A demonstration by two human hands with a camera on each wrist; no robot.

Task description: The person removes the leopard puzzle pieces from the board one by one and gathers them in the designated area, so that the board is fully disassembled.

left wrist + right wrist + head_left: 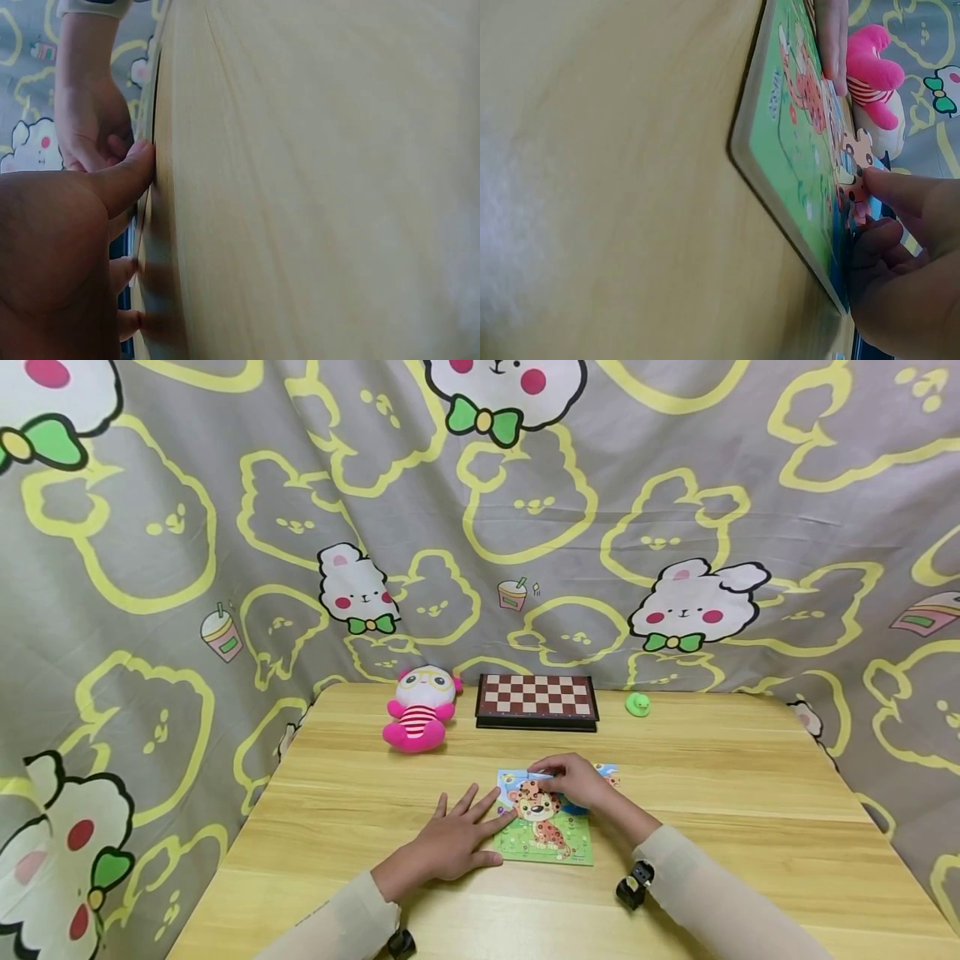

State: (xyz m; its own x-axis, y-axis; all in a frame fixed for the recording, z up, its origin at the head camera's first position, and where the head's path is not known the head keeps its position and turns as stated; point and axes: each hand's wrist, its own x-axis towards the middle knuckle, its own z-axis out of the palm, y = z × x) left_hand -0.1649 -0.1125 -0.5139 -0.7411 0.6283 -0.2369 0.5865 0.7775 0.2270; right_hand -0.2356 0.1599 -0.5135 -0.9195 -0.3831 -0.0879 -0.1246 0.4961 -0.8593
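A jigsaw puzzle with a cartoon leopard on green grass lies flat on the table in the head view. My right hand reaches over its upper part and pinches a puzzle piece with spotted leopard print between thumb and fingers. In the right wrist view that piece is tilted up from the puzzle's surface. My left hand lies with spread fingers at the puzzle's left edge, fingertips touching the board. The left wrist view shows its thumb extended along the tabletop. The puzzle's upper right part is partly hidden by my right hand.
Another blue printed piece shows just behind my right wrist. Toward the back of the wooden table are a pink plush doll, a folded chessboard and a small green duck. A patterned curtain hangs behind.
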